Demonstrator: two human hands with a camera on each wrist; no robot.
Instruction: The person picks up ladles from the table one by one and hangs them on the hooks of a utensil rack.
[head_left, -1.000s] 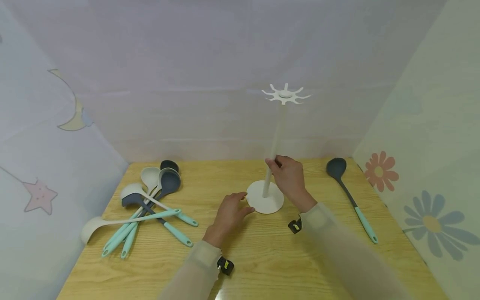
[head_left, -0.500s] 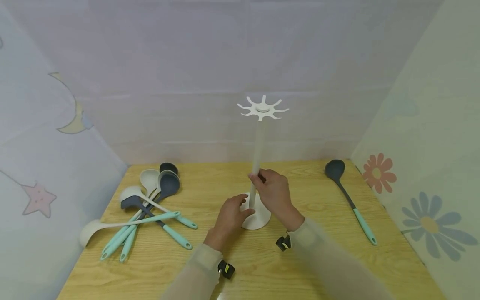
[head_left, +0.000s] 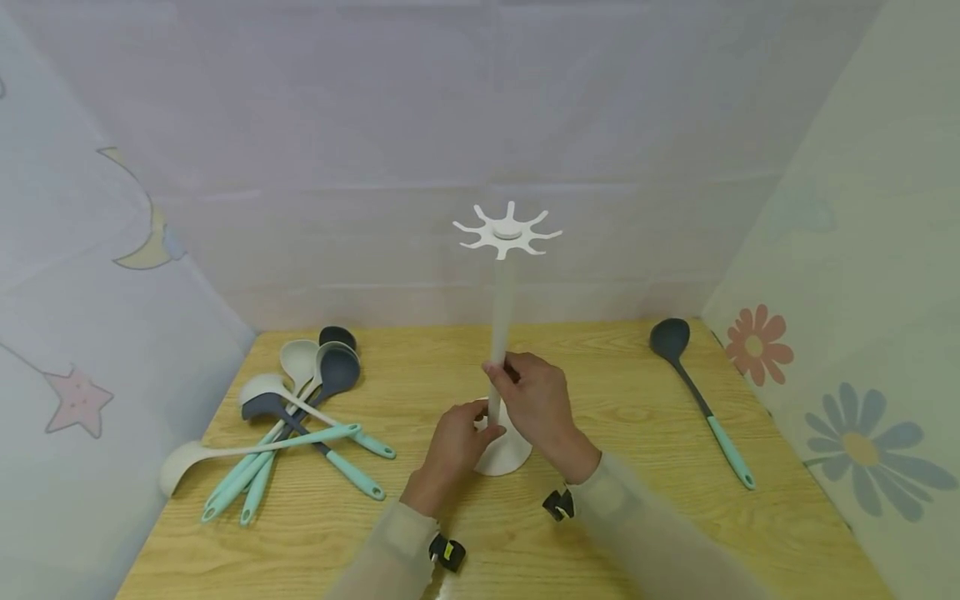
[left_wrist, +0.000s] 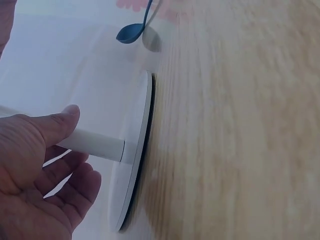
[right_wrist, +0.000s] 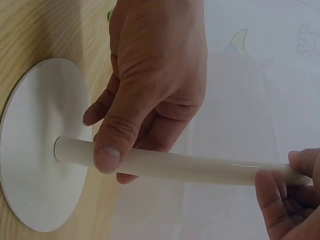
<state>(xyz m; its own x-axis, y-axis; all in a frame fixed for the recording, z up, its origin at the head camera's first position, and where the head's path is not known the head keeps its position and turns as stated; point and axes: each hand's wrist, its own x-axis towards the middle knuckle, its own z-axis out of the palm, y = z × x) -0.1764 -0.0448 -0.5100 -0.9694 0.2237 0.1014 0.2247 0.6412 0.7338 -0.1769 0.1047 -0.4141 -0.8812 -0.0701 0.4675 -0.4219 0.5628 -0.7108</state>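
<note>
Left hand (head_left: pixel 452 447) grips the pole of the white stand (head_left: pixel 502 308) low, just above its round base (head_left: pixel 512 457); a second ago it was apart from the pole. Right hand (head_left: pixel 538 402) pinches higher up. Roughly upright between both hands, the stand has shifted leftward and nearer. Farther right lies a dark ladle (head_left: pixel 694 387).

Base (head_left: pixel 507 456) partly behind right hand (head_left: pixel 537 407)

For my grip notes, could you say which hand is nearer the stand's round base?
Left: the left hand holds the pole just above the round base; the right hand grips it higher up.
</note>
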